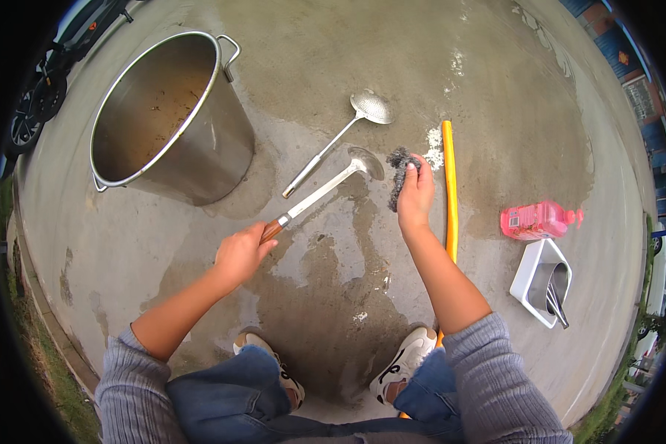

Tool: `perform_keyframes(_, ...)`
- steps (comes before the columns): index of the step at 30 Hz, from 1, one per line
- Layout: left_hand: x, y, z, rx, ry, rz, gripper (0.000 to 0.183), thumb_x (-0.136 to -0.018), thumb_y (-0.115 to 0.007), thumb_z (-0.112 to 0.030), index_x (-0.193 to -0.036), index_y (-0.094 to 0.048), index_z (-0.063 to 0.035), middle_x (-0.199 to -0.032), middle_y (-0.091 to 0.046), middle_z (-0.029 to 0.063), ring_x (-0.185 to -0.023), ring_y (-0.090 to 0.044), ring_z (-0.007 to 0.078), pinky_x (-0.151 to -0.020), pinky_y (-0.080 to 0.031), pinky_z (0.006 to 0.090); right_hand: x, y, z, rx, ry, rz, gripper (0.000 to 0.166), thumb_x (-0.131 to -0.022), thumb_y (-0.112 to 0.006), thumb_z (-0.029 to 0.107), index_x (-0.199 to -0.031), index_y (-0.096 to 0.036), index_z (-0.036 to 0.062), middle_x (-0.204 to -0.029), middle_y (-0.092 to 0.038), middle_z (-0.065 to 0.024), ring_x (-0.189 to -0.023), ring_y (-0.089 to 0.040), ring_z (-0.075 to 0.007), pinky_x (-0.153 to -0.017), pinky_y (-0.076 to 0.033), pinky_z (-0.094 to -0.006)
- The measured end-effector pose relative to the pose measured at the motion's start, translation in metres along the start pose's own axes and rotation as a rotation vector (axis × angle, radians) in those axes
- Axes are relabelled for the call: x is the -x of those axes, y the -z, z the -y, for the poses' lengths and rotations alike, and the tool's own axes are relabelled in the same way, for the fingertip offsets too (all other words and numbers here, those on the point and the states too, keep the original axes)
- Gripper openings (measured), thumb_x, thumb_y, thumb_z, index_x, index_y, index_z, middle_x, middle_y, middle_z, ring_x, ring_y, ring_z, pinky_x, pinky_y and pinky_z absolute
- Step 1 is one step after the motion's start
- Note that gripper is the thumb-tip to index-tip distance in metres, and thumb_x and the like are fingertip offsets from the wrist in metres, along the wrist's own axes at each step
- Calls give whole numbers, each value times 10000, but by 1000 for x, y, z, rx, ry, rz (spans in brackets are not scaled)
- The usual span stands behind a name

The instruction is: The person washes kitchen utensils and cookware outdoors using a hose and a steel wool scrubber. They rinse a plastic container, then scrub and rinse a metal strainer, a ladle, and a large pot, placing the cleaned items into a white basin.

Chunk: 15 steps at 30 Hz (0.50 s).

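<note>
My left hand (pixel 243 252) grips the brown wooden handle of a metal ladle (pixel 327 188), whose bowl points away from me to the upper right. In my right hand (pixel 417 194) is a grey steel wool scourer (pixel 398 177), a short way right of the ladle's bowl and apart from it. Just beyond the ladle, a perforated metal skimmer (pixel 333 144) lies on the wet concrete. A large steel stockpot (pixel 216 150) stands at the upper left, with brownish liquid and dark bits inside.
A yellow hose (pixel 449 188) runs along the concrete ground (pixel 322 266) right of my right hand. Farther right lie a pink pump bottle (pixel 533 220) and a white plastic tub (pixel 524 272) holding a metal container (pixel 545 280) and a whisk (pixel 556 302). A parked motorbike (pixel 44 91) is at upper left.
</note>
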<state>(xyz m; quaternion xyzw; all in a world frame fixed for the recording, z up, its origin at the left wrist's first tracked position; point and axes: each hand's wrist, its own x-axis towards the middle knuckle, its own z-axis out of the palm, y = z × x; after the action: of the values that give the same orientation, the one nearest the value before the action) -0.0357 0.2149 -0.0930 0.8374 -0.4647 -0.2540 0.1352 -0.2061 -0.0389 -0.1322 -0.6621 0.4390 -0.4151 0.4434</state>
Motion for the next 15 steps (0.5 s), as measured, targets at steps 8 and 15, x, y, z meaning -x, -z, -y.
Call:
perform_keyframes(8,-162,-26,31,86,43,-274,283,-888,-457,-289,-944,-519,-18,-945,-560,177,-827,-555,360,-702,-448,448,42,45,-7,-273,-434,69,210,-917,-416,110,-1096,-494,31,-902,-568,-27,-723,-513,-83,-644,-434,-225)
perform_keyframes(15,-201,-67,42,312,-24,-226,230,-895,-414,-169,-1040,-507,-17,-964,-567,207,-887,-548,370,-773,-437,430,63,52,-19,-245,-518,155,212,-921,-414,125,-1093,-493,29,-883,-574,-37,-683,-535,-102,-603,-453,-243)
